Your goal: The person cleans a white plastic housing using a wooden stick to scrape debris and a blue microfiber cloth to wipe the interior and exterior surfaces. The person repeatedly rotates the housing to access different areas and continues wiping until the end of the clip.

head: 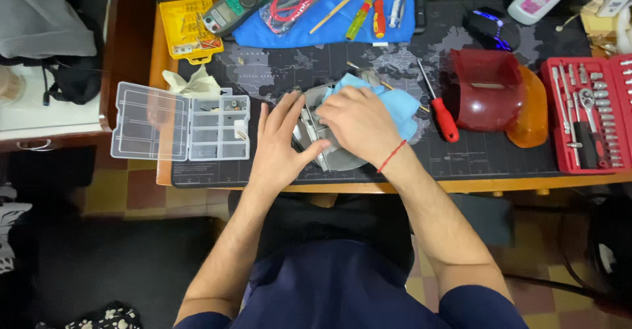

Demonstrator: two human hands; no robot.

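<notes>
My left hand lies flat with fingers spread against the left side of a grey metal part on the dark desk mat. My right hand presses a light blue cloth onto the top of that same part. A red string is tied around my right wrist. Most of the metal part is hidden under the two hands and the cloth.
A clear compartment box lies open at the left. Right of my hands lie a red-handled screwdriver, a red and orange plastic cover and a red socket set. A multimeter, yellow case and tools sit behind.
</notes>
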